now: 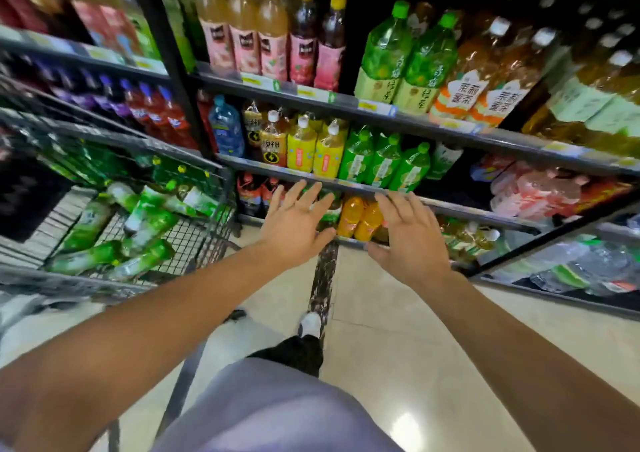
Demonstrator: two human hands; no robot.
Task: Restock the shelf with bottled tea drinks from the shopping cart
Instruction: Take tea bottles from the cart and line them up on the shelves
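Before the black metal shelf (450, 133), left hand (294, 224) and right hand (408, 237) reach forward, fingers spread, holding nothing. At left, green-labelled plastic tea bottles (138, 223) lie loose in the black wire shopping cart (194, 240). Matching green bottles (384, 162) stand at the front edge of a middle shelf board, above orange bottles (360, 219).

— Can you read anything on those drinks?
— A little. The big green bottles (381, 67) on the upper shelf carry pale labels with "绿茶" running downward. Beside them, the amber bottles (464, 84) have a white flower-shaped label reading "茉莉蜜茶".
— And lower down?
— The dark bottles (272, 140) show Chinese characters over a yellow lightning sign, too blurred to read. The price tags (375, 107) on the shelf edge are illegible as well.
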